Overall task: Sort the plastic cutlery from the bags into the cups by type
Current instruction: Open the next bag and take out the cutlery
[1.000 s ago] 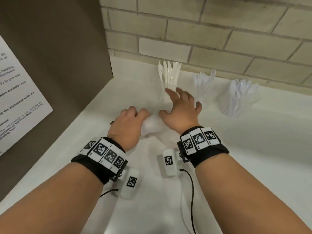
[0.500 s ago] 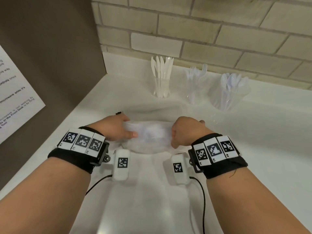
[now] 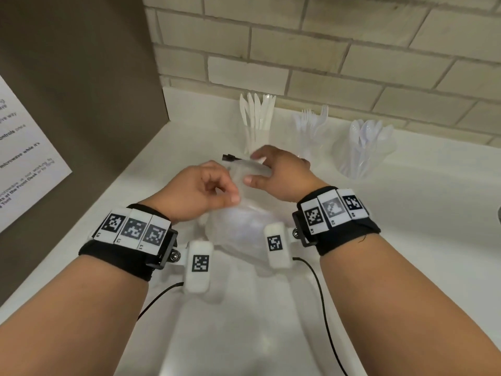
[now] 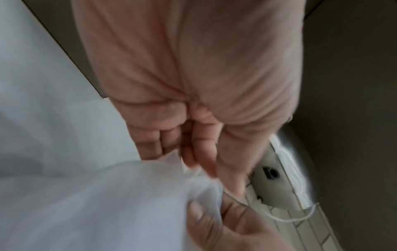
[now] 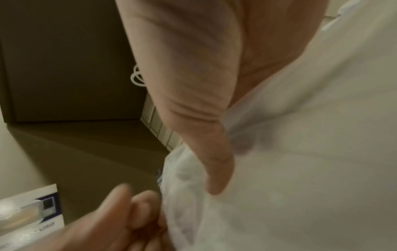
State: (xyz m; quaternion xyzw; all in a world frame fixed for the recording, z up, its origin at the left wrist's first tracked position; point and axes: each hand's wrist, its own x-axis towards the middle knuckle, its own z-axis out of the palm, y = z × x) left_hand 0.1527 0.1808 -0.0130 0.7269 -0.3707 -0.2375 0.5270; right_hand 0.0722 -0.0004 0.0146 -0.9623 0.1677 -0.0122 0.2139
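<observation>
Gripping a clear plastic bag (image 3: 238,221) with both hands, I hold it just above the white counter (image 3: 406,240), straight ahead at twelve o'clock. My left hand (image 3: 195,191) pinches the bag's near edge, fingers curled onto the film. My right hand (image 3: 282,172) closes round the top of the bag, thumb on the near face and fingers over the far side; a small black slider (image 3: 229,158) sticks out at its eleven o'clock. Farther back, three cups stand in a row against the brick wall (image 3: 352,50): knives (image 3: 257,112) at twelve, forks (image 3: 314,123) at one, and spoons (image 3: 366,137) at two. A printed notice (image 3: 21,158) hangs at nine o'clock.
</observation>
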